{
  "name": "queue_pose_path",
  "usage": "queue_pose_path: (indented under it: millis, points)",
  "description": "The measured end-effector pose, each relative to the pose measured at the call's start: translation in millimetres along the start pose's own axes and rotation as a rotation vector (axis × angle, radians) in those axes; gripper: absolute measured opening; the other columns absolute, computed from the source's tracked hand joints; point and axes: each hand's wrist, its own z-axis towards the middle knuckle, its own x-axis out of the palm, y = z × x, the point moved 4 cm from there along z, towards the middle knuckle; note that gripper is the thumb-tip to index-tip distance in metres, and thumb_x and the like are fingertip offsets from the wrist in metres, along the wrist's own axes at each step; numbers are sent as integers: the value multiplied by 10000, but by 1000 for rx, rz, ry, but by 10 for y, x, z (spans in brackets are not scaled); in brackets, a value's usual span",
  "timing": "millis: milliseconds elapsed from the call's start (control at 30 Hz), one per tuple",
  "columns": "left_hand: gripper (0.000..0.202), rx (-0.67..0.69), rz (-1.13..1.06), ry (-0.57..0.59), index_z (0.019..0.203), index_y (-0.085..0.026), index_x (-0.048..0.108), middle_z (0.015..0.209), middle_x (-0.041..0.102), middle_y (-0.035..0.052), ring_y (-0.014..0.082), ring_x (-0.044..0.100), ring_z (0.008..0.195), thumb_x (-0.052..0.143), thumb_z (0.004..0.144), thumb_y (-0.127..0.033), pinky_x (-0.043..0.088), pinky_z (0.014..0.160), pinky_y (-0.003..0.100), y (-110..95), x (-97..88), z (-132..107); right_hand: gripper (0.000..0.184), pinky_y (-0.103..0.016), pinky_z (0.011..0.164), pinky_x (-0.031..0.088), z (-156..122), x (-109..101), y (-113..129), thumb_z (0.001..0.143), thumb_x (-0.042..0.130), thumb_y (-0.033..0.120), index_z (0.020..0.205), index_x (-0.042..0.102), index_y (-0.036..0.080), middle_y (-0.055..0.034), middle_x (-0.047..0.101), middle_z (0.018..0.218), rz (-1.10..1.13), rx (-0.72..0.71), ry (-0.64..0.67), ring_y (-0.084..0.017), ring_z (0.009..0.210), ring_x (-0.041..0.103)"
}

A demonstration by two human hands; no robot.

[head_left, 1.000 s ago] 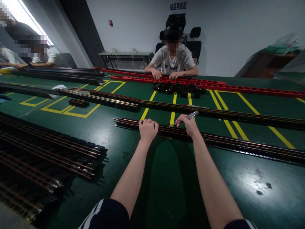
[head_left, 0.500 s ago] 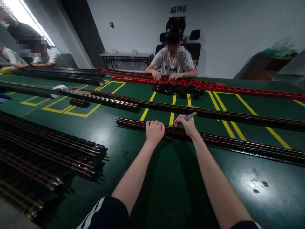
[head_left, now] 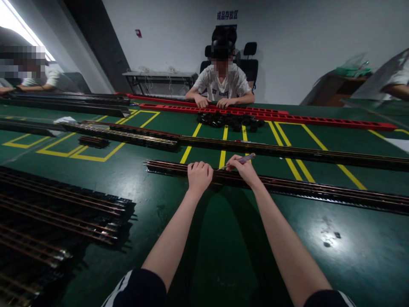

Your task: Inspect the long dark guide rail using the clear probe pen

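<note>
A long dark rail strip with copper-coloured bars lies across the green table in front of me. My left hand is closed with its fingers curled over the strip near its left end. Just to the right, my right hand rests on the same strip and pinches a thin screwdriver with a clear handle, its tip pointing left at the strip between my hands.
A stack of similar strips lies at my near left. More long strips and red rails cross the table farther away, with a pile of small black parts. A person sits opposite; others sit at far left.
My left hand slid right along the strip toward my right hand. The view has shifted a little to the right; the right hand keeps the screwdriver in place.
</note>
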Motion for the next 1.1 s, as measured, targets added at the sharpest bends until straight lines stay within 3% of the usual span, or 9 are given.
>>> queue_pose_path:
  millis: [567,1100]
  points:
    - [340,-18,-15,17,796,-205,676,882,709,59,214,602,851,360,912,-252,351,862,392,4,1,3,148,-288,597,494,-35,-184,54,658,571,280,553,597,179,-3,614,501,-11,36,-52,-140,514,596]
    - [355,-23,-45,37,798,-205,673,892,707,58,211,597,845,344,919,-262,351,871,400,7,-5,1,172,-299,603,508,-38,-218,11,660,598,311,542,591,185,1,601,505,44,15,-51,-139,509,591]
